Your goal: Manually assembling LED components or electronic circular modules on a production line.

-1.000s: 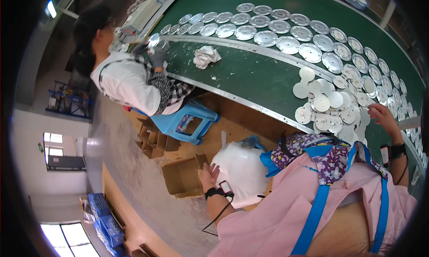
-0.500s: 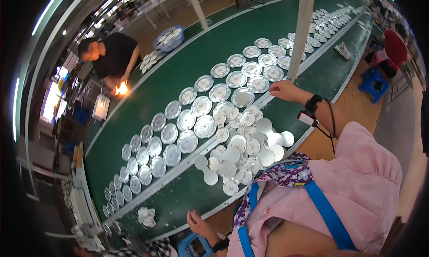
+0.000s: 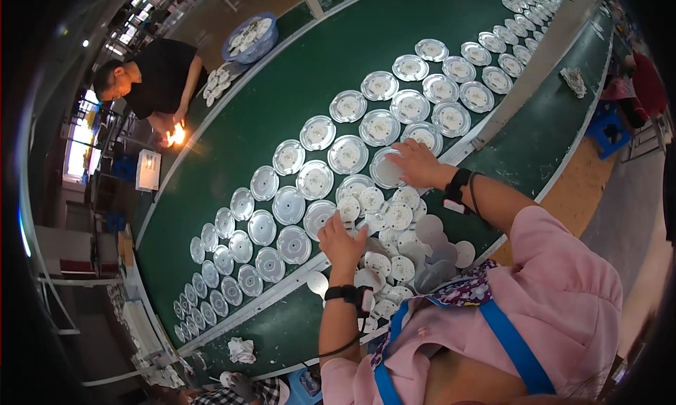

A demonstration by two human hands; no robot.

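My right hand [image 3: 420,166] reaches to a silver round plate [image 3: 381,178] at the near end of the rows, fingers spread over the pale disc inside it. My left hand [image 3: 341,244] is over the left side of a heap of white round discs [image 3: 402,268], its thumb and fingers apart with nothing plainly gripped. Some of these discs show small holes and dots; others are plain. Beside my left fingers lies another silver plate [image 3: 318,219], partly covered by them. Farther plates, such as one silver plate [image 3: 348,154], hold white discs; those toward the left, like this silver plate [image 3: 293,244], have none.
A metal rail [image 3: 282,290] runs along the green table [image 3: 232,152], and a pale post [image 3: 539,64] rises at the right. Crumpled white cloths [image 3: 241,350] lie on the near strip. Across the table a person [image 3: 151,78] works beside a bright flame-like glow [image 3: 175,135] and a blue basket [image 3: 251,38].
My left hand has come up from below the table edge to the disc heap. My right hand has shifted left from the rail onto a plate, its fingers now spread.
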